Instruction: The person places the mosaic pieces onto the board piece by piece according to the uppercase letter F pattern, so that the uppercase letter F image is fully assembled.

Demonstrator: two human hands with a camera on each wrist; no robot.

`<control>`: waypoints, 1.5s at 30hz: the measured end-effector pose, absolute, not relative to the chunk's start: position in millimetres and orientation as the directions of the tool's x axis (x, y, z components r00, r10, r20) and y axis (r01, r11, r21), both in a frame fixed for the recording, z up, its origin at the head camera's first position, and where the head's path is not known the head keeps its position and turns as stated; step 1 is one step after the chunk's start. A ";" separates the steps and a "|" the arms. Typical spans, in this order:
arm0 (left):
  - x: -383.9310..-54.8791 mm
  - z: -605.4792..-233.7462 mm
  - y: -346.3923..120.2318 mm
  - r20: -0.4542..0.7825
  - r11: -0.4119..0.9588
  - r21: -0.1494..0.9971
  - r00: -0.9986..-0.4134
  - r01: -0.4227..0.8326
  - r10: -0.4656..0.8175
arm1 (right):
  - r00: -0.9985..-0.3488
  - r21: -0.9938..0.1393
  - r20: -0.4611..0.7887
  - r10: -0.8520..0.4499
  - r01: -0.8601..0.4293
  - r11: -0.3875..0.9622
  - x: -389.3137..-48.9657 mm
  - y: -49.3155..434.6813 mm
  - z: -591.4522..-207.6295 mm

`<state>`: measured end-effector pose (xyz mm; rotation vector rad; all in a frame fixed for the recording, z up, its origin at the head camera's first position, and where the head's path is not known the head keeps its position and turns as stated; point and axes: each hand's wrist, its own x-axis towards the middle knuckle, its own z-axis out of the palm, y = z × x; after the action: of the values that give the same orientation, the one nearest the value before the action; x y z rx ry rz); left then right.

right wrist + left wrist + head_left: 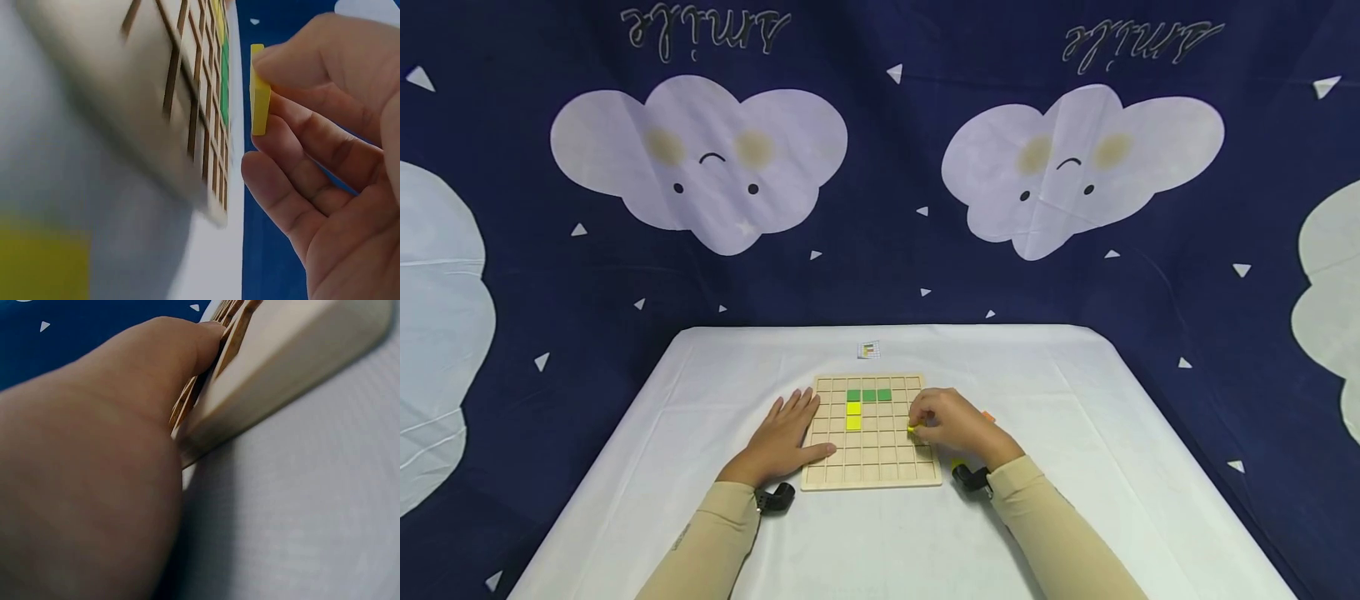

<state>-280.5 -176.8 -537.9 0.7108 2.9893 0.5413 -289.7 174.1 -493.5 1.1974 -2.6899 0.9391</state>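
Note:
A wooden grid board [880, 467] lies on the white table. Three green tiles [869, 396] form a row in its upper part, and two yellow tiles [853, 416] sit below the leftmost green one. With fingers spread, my left hand [778, 442] rests on the board's left edge; its thumb [181, 347] reaches over the rim in the left wrist view. My right hand [955, 423] pinches a yellow tile [260, 94] between thumb and fingers, over the board's right side. In the right wrist view that tile is held on edge, apart from the board.
A small printed pattern card [868, 350] lies behind the board. Right of the board are an orange piece [988, 416], partly behind my right hand, and a yellow piece [957, 463] by the right wrist. A dark blue cloud-print curtain [880, 283] hangs behind the table.

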 end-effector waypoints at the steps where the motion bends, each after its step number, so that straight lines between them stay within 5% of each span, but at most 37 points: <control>1: -280.3 -537.5 -176.6 0.061 0.835 0.337 -0.895 0.435 0.442 | -0.696 -0.506 0.276 -0.663 -0.692 0.515 -290.1 170.1 -493.4; 28: -284.7 -539.0 -176.6 0.057 0.831 0.328 -0.888 0.449 0.457 | -0.626 -0.407 0.208 -0.752 -0.754 0.515 -290.2 78.5 -499.7; 45: -282.5 -540.0 -179.2 0.060 0.828 0.319 -0.882 0.461 0.468 | -0.665 -0.424 0.183 -0.724 -0.718 0.552 -291.6 72.6 -505.6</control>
<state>-282.5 -179.2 -540.0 0.7586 2.9829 0.5128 -291.6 72.6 -505.6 1.2917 -2.7791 0.7488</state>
